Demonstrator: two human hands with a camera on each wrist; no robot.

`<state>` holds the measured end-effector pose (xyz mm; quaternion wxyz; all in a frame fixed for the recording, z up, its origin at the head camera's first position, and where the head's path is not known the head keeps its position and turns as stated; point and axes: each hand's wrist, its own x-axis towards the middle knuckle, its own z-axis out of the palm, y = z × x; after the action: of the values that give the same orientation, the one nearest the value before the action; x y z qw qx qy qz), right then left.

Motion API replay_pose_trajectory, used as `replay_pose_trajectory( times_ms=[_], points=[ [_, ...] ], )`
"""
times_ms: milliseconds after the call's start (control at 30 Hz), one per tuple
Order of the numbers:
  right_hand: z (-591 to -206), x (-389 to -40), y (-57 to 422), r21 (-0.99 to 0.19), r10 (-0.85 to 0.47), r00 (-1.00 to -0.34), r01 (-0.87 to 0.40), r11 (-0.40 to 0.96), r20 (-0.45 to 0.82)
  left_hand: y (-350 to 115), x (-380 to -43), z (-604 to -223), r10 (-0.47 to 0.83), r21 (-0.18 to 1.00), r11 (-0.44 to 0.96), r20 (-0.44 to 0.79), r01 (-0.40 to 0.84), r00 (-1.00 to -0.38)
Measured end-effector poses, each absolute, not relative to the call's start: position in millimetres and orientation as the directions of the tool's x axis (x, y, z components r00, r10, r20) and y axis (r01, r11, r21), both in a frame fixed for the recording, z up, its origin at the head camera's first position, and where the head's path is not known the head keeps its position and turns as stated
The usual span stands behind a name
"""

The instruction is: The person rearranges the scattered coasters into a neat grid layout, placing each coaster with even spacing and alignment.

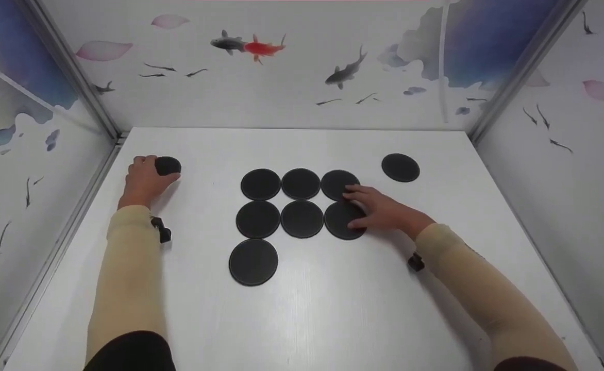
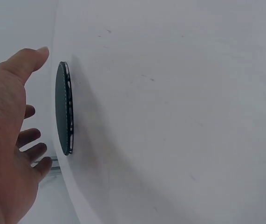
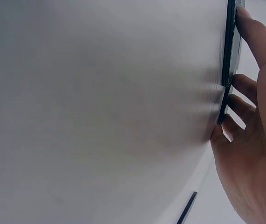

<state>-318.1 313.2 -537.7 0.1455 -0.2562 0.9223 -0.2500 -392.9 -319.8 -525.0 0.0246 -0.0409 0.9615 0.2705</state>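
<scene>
My left hand (image 1: 145, 180) is at the far left, fingers spread around a round black coaster (image 1: 168, 166). In the left wrist view that coaster (image 2: 64, 109) lies on the table, past the gap between thumb and fingers, its edge looking layered. My right hand (image 1: 382, 208) reaches in from the right with fingers extended. Its thumb rests on the right coaster of the middle row (image 1: 340, 221), and its fingertips touch the right coaster of the back row (image 1: 339, 181). The right wrist view shows the fingers (image 3: 242, 106) along the coaster edges.
Left of the right hand, more black coasters (image 1: 301, 219) lie edge to edge in two rows, with one coaster (image 1: 253, 262) in front at the left. Another coaster (image 1: 400, 167) lies apart at the back right. Printed walls (image 1: 302, 103) enclose the white table (image 1: 333, 309).
</scene>
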Motion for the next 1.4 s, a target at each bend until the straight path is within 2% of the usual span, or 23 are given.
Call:
replay_pose_trajectory(
  times_ms=[433, 767, 1133, 1400],
  points=[
    [-535.0, -316.6, 312.9, -0.552, -0.552, -0.824, -0.402, 0.731, -0.131, -316.8, -382.1, -528.2, -0.106, 0.541, 0.83, -0.081, -0.133, -0.991],
    [-536.2, -318.2, 314.1, -0.549, -0.55, -0.826, -0.404, 0.732, -0.126, -291.5, -348.5, -501.2, -0.122, 0.564, 0.819, -0.01, -0.106, -0.992],
    [-541.1, -318.9, 316.6, -0.547, -0.541, -0.83, -0.392, 0.74, -0.137, -303.8, -350.6, -517.2, -0.112, 0.64, 0.764, -0.006, -0.089, -0.994],
    [-537.5, -317.7, 314.8, -0.551, -0.537, -0.831, -0.383, 0.742, -0.145, -317.3, -365.8, -535.9, -0.127, 0.632, 0.771, 0.026, -0.082, -0.992]
  ],
)
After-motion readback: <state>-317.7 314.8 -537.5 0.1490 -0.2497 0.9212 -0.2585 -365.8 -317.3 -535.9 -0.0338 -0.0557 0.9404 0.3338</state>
